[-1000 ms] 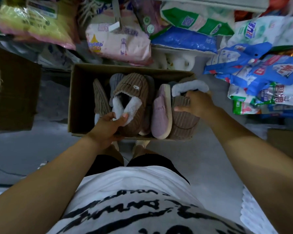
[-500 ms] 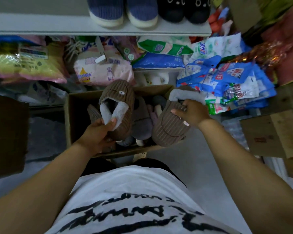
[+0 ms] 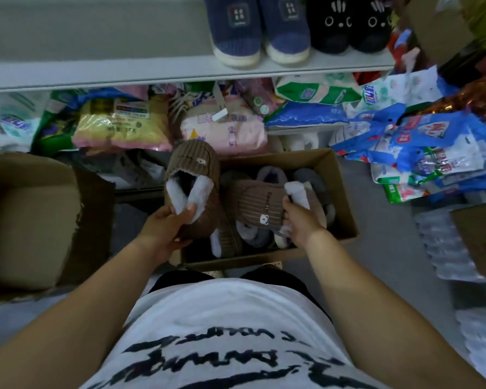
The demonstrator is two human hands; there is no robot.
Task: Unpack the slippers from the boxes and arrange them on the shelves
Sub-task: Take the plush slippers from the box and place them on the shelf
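Two held brown slippers, two blue slippers, two black slippers.

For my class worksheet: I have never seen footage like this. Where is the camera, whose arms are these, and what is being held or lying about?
No machine here: a person wears one wide-angle camera on the head, looking down past a printed white shirt at their own arms. The left hand holds a brown corduroy slipper by its fleecy opening. The right hand holds a second brown slipper above an open cardboard box on the floor, which has more slippers inside. On the white shelf above stand a blue pair and a black pair. Under it lie plastic packets; a second box sits at the left.
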